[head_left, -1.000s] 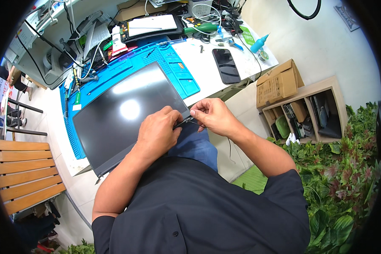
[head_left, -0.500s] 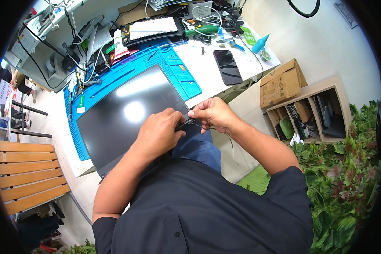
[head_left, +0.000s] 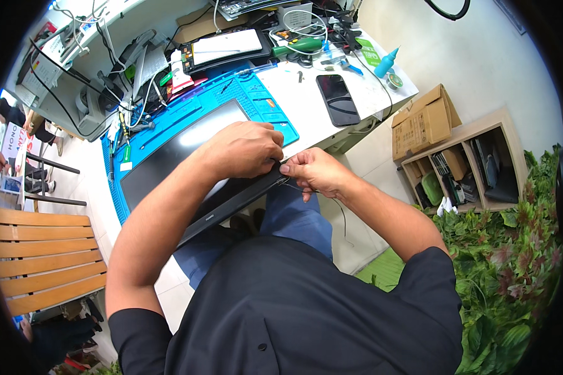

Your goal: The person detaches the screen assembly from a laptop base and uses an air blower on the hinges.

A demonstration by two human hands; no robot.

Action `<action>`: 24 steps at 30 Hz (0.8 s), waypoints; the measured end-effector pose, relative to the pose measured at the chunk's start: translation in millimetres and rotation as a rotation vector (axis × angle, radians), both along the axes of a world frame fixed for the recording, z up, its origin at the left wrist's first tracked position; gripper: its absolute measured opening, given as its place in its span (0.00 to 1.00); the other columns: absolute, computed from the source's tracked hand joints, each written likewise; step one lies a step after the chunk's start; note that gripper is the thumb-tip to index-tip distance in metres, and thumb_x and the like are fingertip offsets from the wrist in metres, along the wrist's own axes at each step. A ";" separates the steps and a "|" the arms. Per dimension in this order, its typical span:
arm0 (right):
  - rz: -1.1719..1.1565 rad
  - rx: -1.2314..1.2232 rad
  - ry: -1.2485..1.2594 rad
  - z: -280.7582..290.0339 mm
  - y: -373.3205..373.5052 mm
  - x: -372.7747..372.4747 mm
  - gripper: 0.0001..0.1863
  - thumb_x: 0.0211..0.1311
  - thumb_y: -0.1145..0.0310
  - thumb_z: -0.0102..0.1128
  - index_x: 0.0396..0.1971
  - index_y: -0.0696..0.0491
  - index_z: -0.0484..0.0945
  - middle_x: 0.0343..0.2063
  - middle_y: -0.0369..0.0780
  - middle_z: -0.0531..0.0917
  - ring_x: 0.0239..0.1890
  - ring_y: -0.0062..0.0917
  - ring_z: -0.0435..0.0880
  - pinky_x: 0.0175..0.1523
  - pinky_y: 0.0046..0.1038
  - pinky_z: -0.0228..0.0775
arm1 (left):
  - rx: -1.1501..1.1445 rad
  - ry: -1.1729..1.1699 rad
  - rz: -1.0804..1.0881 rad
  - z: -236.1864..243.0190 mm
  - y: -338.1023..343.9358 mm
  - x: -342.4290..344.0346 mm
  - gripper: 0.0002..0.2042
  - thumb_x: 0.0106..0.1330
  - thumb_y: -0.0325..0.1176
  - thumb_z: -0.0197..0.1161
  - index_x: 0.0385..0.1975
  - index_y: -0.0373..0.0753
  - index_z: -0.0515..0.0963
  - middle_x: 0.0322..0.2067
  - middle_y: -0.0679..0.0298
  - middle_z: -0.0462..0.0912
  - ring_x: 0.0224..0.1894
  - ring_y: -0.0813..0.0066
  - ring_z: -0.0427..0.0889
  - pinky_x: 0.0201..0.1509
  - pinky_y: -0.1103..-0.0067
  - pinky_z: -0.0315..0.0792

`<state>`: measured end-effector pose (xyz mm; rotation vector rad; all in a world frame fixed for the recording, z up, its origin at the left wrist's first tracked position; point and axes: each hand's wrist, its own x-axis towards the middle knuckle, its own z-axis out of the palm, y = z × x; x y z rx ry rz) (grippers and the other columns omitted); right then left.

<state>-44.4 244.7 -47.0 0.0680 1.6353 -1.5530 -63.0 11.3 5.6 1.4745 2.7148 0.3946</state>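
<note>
A dark laptop screen assembly [head_left: 150, 181] rests partly on a blue work mat [head_left: 256, 94], its lower bezel toward my body. My left hand [head_left: 247, 150] is curled over the screen's right end, fingertips tucked out of sight. Beside it, my right hand [head_left: 309, 175] pinches the lower right corner at the hinge with thumb and fingers. A thin dark cable [head_left: 344, 219] dangles from that corner below my right hand.
The white bench [head_left: 294, 125] holds a black phone [head_left: 338, 100], a blue bottle [head_left: 386, 62] and cluttered tools. At right are a cardboard box [head_left: 422, 125], wooden shelving [head_left: 507, 162] and plants [head_left: 507, 262]. A slatted chair [head_left: 44, 256] and other people [head_left: 31, 125] are at left.
My left hand has shifted up and right over the screen, with its forearm now lying across the screen. My right hand stays at the corner.
</note>
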 end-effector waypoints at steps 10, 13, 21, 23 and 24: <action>0.023 -0.049 -0.011 -7.5 2.0 -2.0 0.12 0.75 0.61 0.70 0.36 0.54 0.82 0.18 0.27 0.70 0.16 0.13 0.70 0.21 0.28 0.79 | -0.147 -0.104 -0.296 9.2 15.7 -34.7 0.04 0.55 0.33 0.71 0.27 0.43 0.86 0.30 0.66 0.85 0.41 0.62 0.87 0.42 0.64 0.81; 0.023 -0.052 -0.015 -4.4 2.8 -0.5 0.12 0.76 0.61 0.69 0.36 0.53 0.82 0.18 0.26 0.69 0.16 0.13 0.69 0.21 0.28 0.79 | -0.179 -0.138 -0.320 5.5 19.8 -41.4 0.04 0.56 0.34 0.71 0.27 0.42 0.86 0.30 0.66 0.85 0.40 0.62 0.87 0.41 0.65 0.81; 0.031 -0.122 -0.036 -13.5 8.2 -1.4 0.13 0.76 0.59 0.69 0.37 0.53 0.81 0.18 0.26 0.68 0.18 0.12 0.69 0.22 0.28 0.79 | -0.226 -0.024 -0.444 0.0 20.4 -43.7 0.06 0.58 0.36 0.71 0.28 0.42 0.82 0.30 0.66 0.82 0.39 0.63 0.86 0.40 0.67 0.82; 0.015 -0.128 -0.037 -10.4 6.6 0.6 0.12 0.77 0.62 0.67 0.34 0.54 0.81 0.19 0.26 0.68 0.19 0.12 0.68 0.21 0.28 0.80 | -0.226 0.030 -0.497 -0.9 17.7 -43.9 0.07 0.58 0.36 0.71 0.29 0.42 0.82 0.31 0.66 0.82 0.39 0.63 0.86 0.39 0.67 0.82; 0.010 -0.133 -0.037 -8.1 6.2 1.5 0.12 0.77 0.62 0.67 0.34 0.54 0.82 0.19 0.26 0.68 0.19 0.12 0.68 0.21 0.28 0.80 | -0.216 0.048 -0.510 -1.3 17.3 -43.4 0.07 0.58 0.36 0.71 0.29 0.41 0.82 0.31 0.65 0.82 0.39 0.63 0.86 0.39 0.67 0.82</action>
